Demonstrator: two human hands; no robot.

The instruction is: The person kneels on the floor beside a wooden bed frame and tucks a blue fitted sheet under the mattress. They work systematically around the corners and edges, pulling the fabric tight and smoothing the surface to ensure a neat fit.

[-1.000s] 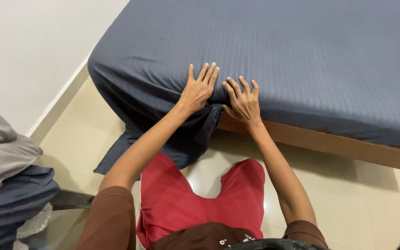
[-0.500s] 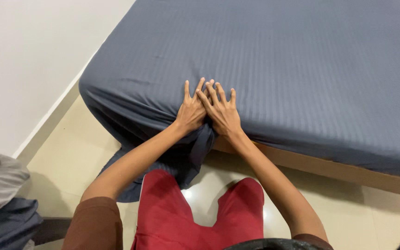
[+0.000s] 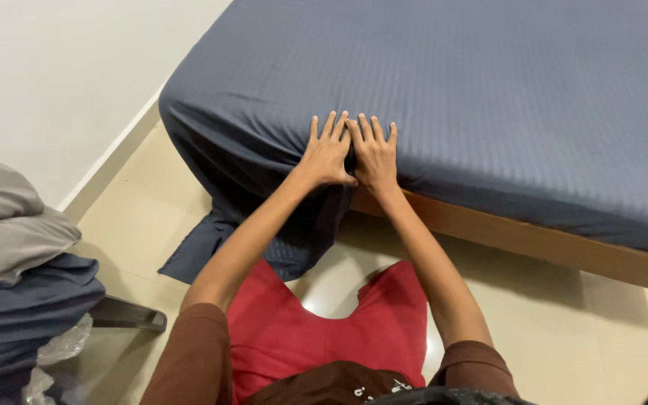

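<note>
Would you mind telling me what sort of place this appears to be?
Most likely a bedroom in a home. A mattress under a dark blue sheet sits on a wooden bed frame, both hands pressed flat on its edge, and folded grey and blue bedding is stacked nearby on the tiled floor.

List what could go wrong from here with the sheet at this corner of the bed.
1. Both the left hand and the right hand lie flat and open on the dark blue sheet; nothing grips it, so it may slide back off the edge.
2. A loose length of sheet hangs onto the tiled floor by the knees and could get knelt on or dirtied.
3. The wooden bed frame shows bare where the sheet ends, so fingers pushed in there might get pinched.
</note>
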